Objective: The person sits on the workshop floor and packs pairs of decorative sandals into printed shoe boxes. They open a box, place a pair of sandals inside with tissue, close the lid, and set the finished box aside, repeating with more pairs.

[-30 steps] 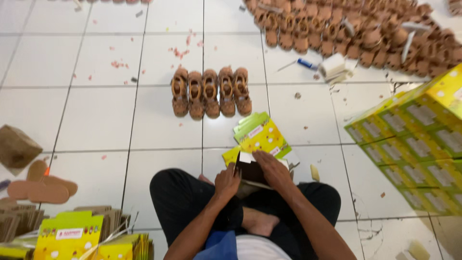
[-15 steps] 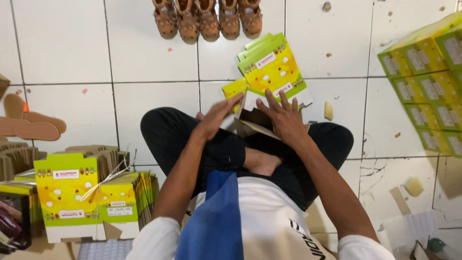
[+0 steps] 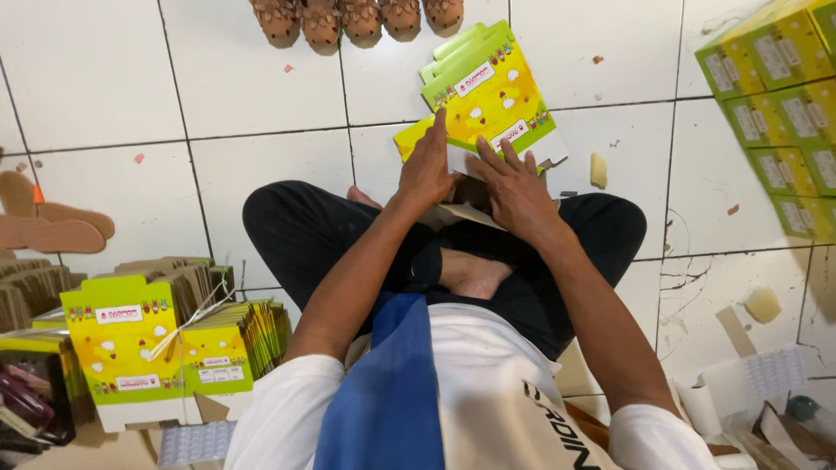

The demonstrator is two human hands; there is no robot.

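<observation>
White tile floor (image 3: 261,78) fills most of the view; person sits cross-legged on it in black trousers, white shirt w/ blue cloth down the front. Stack of closed yellow-green boxes (image 3: 779,113) at far right, rows deep. Bundle of flat yellow-green box blanks (image 3: 165,348) tied w/ string at lower left, brown card stacked behind. Flat yellow-green carton (image 3: 488,100) lies on the floor just past the knees, more blanks under it. Left hand (image 3: 427,170) rests flat on carton's near-left edge, fingers stretched, not clenched. Right hand (image 3: 514,187) presses palm-down at carton's near edge, fingers spread; can't tell if it grips the white flap. Row of small brown sandals (image 3: 357,17) at top edge. Brown soles (image 3: 52,226) at left.
</observation>
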